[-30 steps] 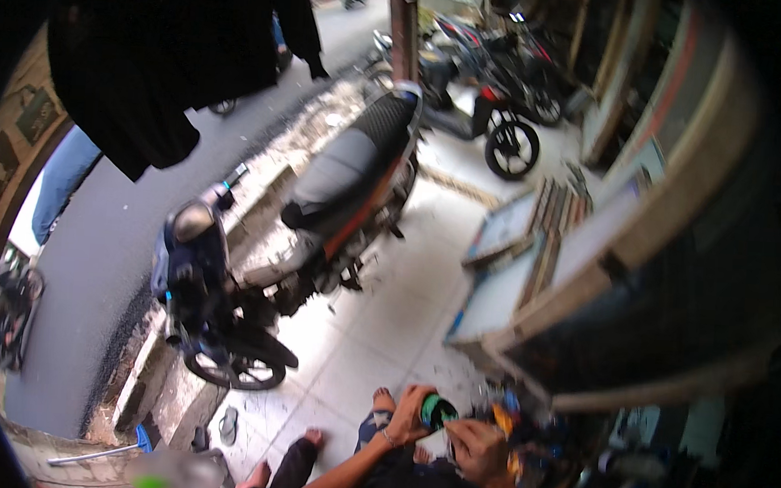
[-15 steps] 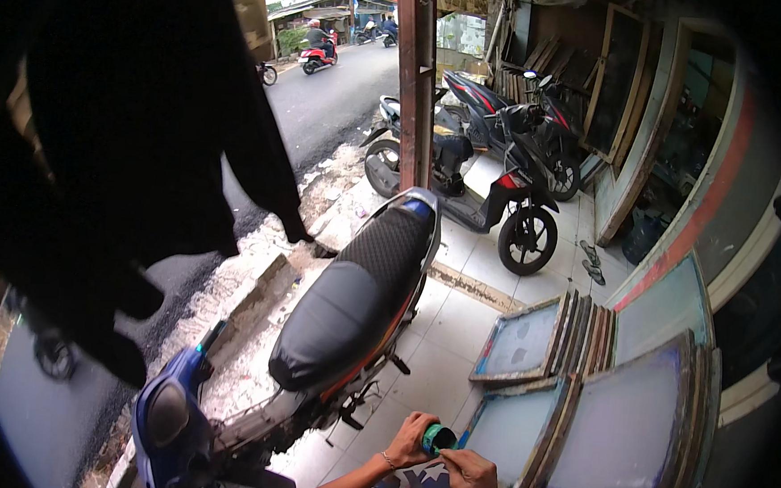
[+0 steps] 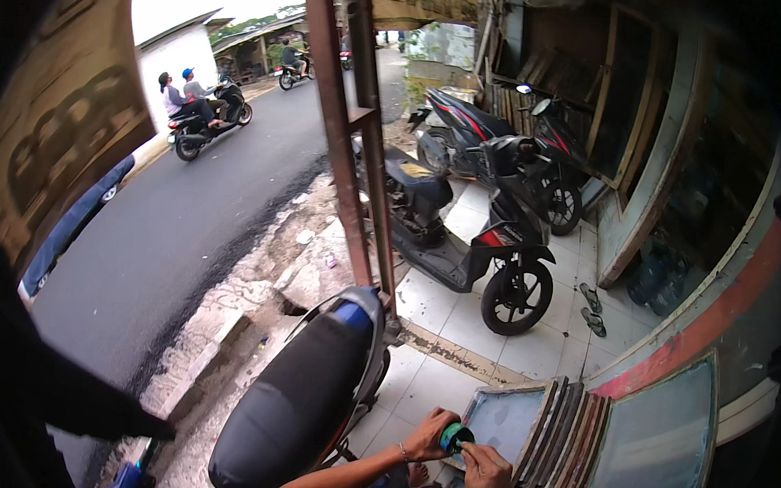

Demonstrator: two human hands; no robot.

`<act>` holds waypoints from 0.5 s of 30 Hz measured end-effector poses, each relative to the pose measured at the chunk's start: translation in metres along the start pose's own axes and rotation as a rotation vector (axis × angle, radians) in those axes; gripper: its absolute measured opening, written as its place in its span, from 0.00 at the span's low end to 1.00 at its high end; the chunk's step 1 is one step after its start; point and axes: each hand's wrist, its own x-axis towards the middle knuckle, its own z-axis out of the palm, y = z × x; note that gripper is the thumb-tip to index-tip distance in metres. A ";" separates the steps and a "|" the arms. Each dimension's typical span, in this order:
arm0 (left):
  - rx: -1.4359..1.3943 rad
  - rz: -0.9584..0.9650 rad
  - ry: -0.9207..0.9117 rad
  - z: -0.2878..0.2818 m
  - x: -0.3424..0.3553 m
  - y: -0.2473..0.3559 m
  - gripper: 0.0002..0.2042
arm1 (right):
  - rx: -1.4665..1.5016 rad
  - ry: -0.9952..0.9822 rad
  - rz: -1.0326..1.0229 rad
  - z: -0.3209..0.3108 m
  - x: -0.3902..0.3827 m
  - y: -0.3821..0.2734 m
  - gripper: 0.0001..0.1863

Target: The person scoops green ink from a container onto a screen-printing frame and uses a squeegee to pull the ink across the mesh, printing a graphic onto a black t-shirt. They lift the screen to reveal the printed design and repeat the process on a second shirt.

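My left hand (image 3: 428,436) is wrapped round a small round green can (image 3: 456,437) with a dark inside, its open mouth tilted toward me. At the can's mouth, the fingers of my right hand (image 3: 487,476) are pinched together on a thin greenish stick (image 3: 464,446). The stick's lower end goes into the can, and the fingers hide much of it. Both hands are at the lower middle of the view, above my dark clothing. Just behind them lean framed screens (image 3: 503,418).
A motorbike seat (image 3: 295,408) is close on the left. Two more motorbikes (image 3: 512,296) stand ahead on white tiles, beyond a rusty post (image 3: 347,152). Sandals (image 3: 593,312) lie near the doorway. Riders (image 3: 194,98) pass on the road. Black cloth (image 3: 15,391) hangs at left.
My view has tilted up and turned, so the parked motorbikes appear lower. The black cloth has dropped toward the lower left, and other riders are on the road. Both hands keep their hold.
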 end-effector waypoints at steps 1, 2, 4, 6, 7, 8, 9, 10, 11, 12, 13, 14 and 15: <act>0.004 -0.007 0.011 -0.004 0.028 -0.007 0.30 | -0.037 -0.009 0.006 -0.008 0.025 0.007 0.09; -0.017 0.003 0.005 -0.007 0.054 -0.014 0.29 | -0.060 -0.006 0.005 -0.013 0.046 0.014 0.09; -0.038 0.018 -0.026 -0.009 0.106 -0.035 0.29 | -0.005 0.004 0.014 -0.021 0.091 0.031 0.10; -0.058 0.029 -0.091 -0.006 0.159 -0.063 0.30 | 0.036 0.068 0.002 -0.023 0.138 0.057 0.10; 0.026 0.080 -0.055 -0.005 0.187 -0.080 0.30 | -0.003 0.088 -0.019 -0.022 0.164 0.074 0.10; 0.104 0.126 -0.041 -0.003 0.217 -0.099 0.30 | -0.042 0.109 -0.023 -0.022 0.191 0.092 0.10; 0.162 0.164 -0.062 0.002 0.246 -0.115 0.31 | -0.086 0.137 0.003 -0.022 0.216 0.110 0.10; 0.105 0.162 -0.086 0.001 0.281 -0.136 0.31 | -0.128 0.172 -0.030 -0.016 0.246 0.128 0.11; 0.015 0.139 -0.158 0.005 0.314 -0.151 0.31 | -0.165 0.237 -0.045 -0.014 0.272 0.146 0.12; -0.092 0.102 -0.193 0.006 0.342 -0.161 0.31 | -0.161 0.206 0.027 -0.014 0.295 0.160 0.13; -0.188 0.076 -0.215 0.007 0.384 -0.173 0.31 | -0.147 0.232 0.029 -0.017 0.323 0.177 0.14; -0.197 0.127 -0.244 0.007 0.415 -0.177 0.31 | -0.151 0.232 0.111 -0.022 0.344 0.184 0.14; -0.182 0.174 -0.245 0.005 0.449 -0.180 0.30 | -0.140 0.223 0.152 -0.029 0.369 0.192 0.15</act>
